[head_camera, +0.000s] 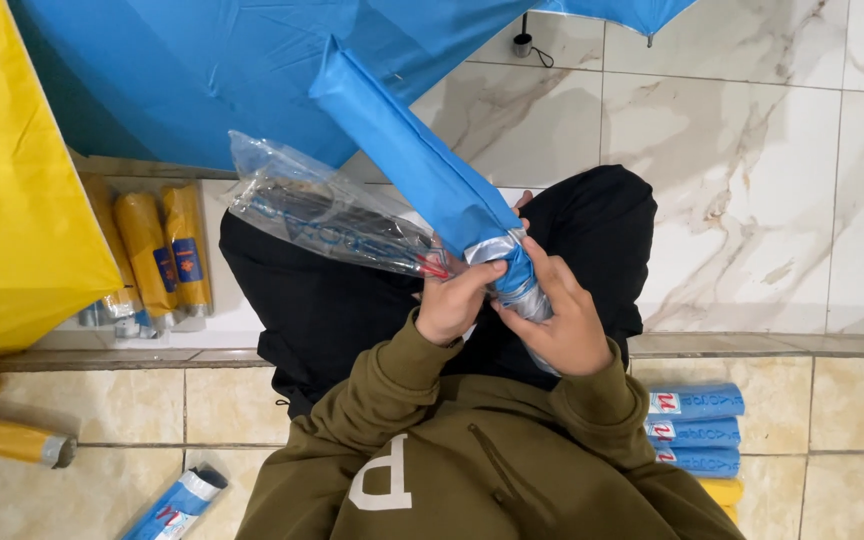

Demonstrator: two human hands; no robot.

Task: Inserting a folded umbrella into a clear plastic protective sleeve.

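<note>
Folded blue umbrella (422, 165) over the lap, long axis running up-left from both hands. Right hand (564, 318) wraps its silver-edged lower end; left hand (452, 300) pinches it beside a clear plastic sleeve (322, 215).

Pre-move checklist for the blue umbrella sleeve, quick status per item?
1. Left hand grips folded blue umbrella at its lower end: ok.
2. Right hand on the silver band near the end: ok.
3. Clear plastic bag pinned by left fingers: ok.
4. Sleeve fully covers the umbrella: cannot tell, end hidden by hands.
5. Blue packed umbrellas stacked beside the right elbow: ok.
6. Yellow packed umbrellas apart from the hands: ok.
</note>
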